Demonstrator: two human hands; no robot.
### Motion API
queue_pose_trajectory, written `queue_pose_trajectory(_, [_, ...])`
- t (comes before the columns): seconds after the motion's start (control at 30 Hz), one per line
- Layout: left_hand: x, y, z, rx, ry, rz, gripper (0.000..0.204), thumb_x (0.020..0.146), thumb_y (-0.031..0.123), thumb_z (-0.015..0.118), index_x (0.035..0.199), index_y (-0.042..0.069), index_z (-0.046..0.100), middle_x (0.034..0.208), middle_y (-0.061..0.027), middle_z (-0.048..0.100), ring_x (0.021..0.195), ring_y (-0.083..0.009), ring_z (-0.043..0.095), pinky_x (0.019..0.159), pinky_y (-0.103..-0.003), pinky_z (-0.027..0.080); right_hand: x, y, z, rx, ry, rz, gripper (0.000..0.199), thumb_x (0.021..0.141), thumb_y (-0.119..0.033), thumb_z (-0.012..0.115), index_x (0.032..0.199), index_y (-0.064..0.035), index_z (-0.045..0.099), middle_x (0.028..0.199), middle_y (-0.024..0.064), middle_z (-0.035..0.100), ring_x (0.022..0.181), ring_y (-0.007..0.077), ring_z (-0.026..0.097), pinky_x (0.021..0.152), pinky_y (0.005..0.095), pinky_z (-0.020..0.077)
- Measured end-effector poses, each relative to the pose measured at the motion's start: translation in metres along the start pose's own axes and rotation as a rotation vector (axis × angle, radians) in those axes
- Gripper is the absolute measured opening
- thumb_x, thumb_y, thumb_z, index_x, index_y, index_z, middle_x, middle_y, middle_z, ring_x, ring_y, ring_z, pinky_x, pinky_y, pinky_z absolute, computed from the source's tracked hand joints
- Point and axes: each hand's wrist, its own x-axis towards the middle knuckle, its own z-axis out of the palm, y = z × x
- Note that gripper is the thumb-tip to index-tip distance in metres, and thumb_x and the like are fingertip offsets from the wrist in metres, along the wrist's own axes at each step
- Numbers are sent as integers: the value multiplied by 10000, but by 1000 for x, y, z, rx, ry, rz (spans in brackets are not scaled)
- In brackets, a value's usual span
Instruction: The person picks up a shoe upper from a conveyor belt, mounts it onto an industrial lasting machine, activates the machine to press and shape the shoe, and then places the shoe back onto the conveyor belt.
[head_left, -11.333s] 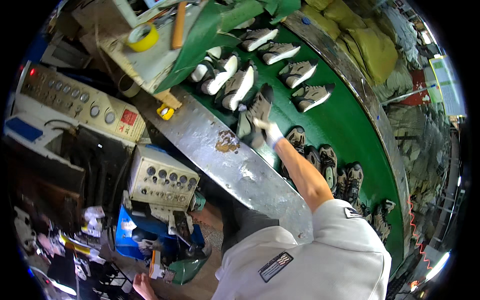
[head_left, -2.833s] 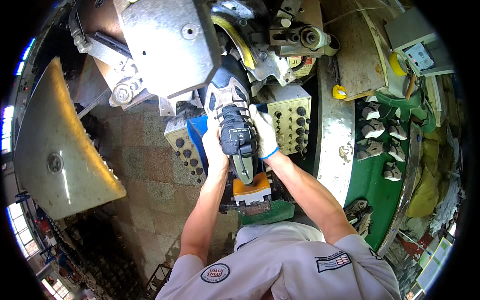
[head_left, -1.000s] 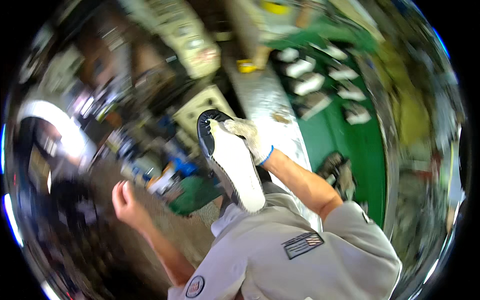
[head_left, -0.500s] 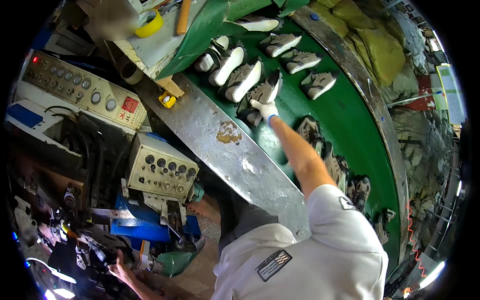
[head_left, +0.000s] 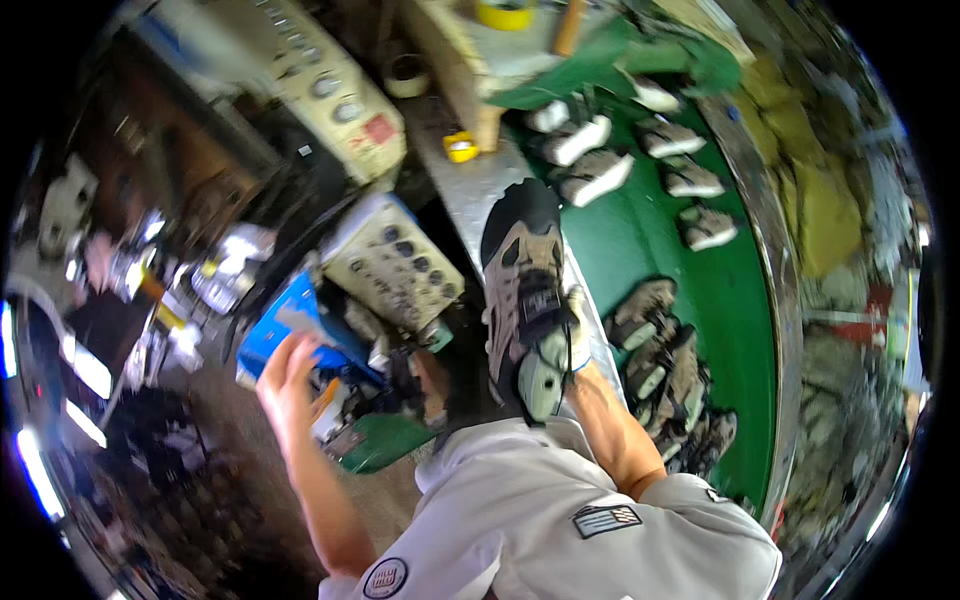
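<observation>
A brown shoe upper (head_left: pixel 525 270) with a black toe is held up in front of my body, toe pointing away and a pale green heel part (head_left: pixel 541 380) towards me. My right hand (head_left: pixel 578 330), in a white glove, grips it from its right side; the shoe covers most of the fingers. Over to the left, my bare left hand (head_left: pixel 290 385) is raised near a blue box (head_left: pixel 290 330). It is slightly blurred, with fingers stretched and apart and nothing in them. Pale-soled shoes (head_left: pixel 597 178) stand on the green belt (head_left: pixel 735 320) at the far end.
More shoe uppers (head_left: pixel 672 375) are heaped on the belt's near part. A metal ledge (head_left: pixel 478 185) runs along its left side. Control boxes with knobs (head_left: pixel 395 262) stand left of the ledge. A yellow tape measure (head_left: pixel 460 147) lies by a wooden block (head_left: pixel 488 128).
My right hand has lifted a shoe upper from the belt and drawn it towards me. My left hand has come away from a dark object at the lower left and risen. The view has turned.
</observation>
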Motion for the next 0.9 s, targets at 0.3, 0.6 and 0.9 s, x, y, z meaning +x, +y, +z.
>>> queue_pose_trajectory(0.3, [24,-2,-43,-435,-72,-148,299,850,112,786,1108,-20,713,977,-71,731,835,-146,687,768,-285,565,112,175,96,-749,109,184,442,994,-269,619,1325,20,569,1188,94,676,1022,159,658,905,311,543])
queue_pose_trajectory(0.6, [51,-41,-126,-707,318,8,454,826,17,761,1257,-48,635,1098,-110,710,922,-165,701,781,-266,578,201,274,108,-822,15,282,474,1016,-224,596,1411,20,496,1225,81,656,1065,143,638,932,293,520])
queue_pose_trajectory(0.9, [90,-88,-86,-838,255,-135,427,1062,358,473,1156,-8,674,950,-35,699,816,-128,640,748,-286,512,263,307,68,-780,68,208,328,1016,-266,609,1199,-1,673,1067,61,720,915,133,670,835,277,534])
